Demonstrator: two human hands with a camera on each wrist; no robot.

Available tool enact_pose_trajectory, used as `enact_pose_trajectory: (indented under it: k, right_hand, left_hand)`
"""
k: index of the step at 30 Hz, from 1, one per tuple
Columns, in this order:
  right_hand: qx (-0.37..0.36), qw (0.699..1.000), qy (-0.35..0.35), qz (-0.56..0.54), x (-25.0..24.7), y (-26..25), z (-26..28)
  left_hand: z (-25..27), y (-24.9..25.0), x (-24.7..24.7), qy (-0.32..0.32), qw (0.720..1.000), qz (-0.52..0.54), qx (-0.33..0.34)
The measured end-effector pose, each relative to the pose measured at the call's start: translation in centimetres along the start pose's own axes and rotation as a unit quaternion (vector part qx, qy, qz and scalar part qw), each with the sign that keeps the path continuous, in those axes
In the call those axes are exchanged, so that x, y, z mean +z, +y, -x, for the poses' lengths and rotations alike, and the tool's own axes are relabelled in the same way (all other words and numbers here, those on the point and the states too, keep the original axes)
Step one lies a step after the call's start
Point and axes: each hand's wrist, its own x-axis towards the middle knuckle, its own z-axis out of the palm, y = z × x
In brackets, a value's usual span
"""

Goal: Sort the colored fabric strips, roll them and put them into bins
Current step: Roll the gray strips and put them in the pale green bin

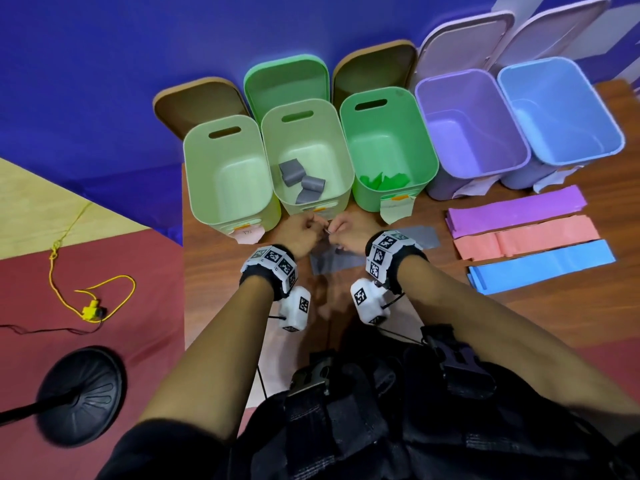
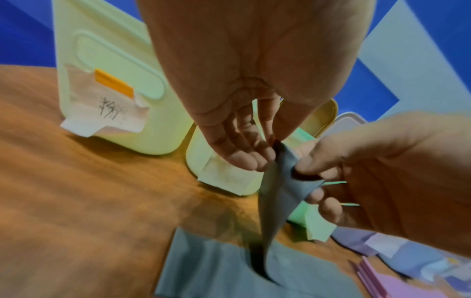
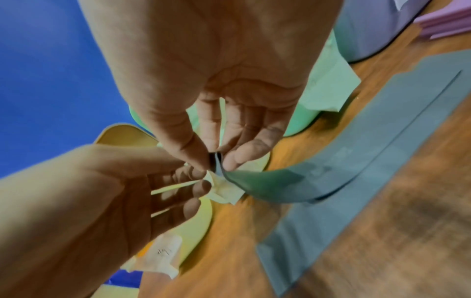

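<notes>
Left hand (image 2: 254,84) and right hand (image 3: 216,70) both pinching lifted end of thin, limp grey strip (image 3: 344,171) above wooden table (image 1: 450,306).

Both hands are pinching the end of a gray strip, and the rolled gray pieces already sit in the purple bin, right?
Not quite: the head view shows the rolled gray pieces in the second pale green bin, not the purple bin. Left hand and right hand do pinch the gray strip.
</notes>
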Motion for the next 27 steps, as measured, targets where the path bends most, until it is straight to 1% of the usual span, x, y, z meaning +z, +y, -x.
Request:
enact_pose_trajectory:
  k: [2,5,10,12,15,19,23,27]
  right_hand:
    - [-0.014,1.000,0.013,-0.009,-1.0,-0.7,0.5]
    - [-0.044,0.996,0.052,-0.052,-2.1,-1.5,1.5]
    - [-0.089,0.985,0.091,-0.113,-3.9,-2.4,2.7]
    - [-0.113,0.981,0.106,-0.120,-4.3,-2.5,2.8]
    - [-0.138,0.974,0.118,-0.135,-4.9,-3.0,2.9]
    - [-0.171,0.964,0.123,-0.159,-5.9,-4.1,3.6]
    - [-0.191,0.955,0.126,-0.189,-6.4,-4.9,4.0]
    - [-0.205,0.947,0.123,-0.214,-6.4,-5.0,4.2]
  left_hand:
    - [0.6,1.0,-0.3,0.016,1.000,0.018,0.013]
    - [1.4,2.4,-0.7,0.038,0.998,0.047,0.031]
    - [2.1,4.1,-1.4,0.073,0.991,0.084,0.069]
    - [2.3,4.6,-1.6,0.080,0.988,0.094,0.089]
    - [2.7,5.6,-2.1,0.085,0.983,0.108,0.118]
    - [3.0,7.1,-3.0,0.089,0.978,0.130,0.134]
    - [3.3,8.4,-3.6,0.094,0.975,0.145,0.142]
    - [3.7,8.8,-3.5,0.107,0.968,0.150,0.173]
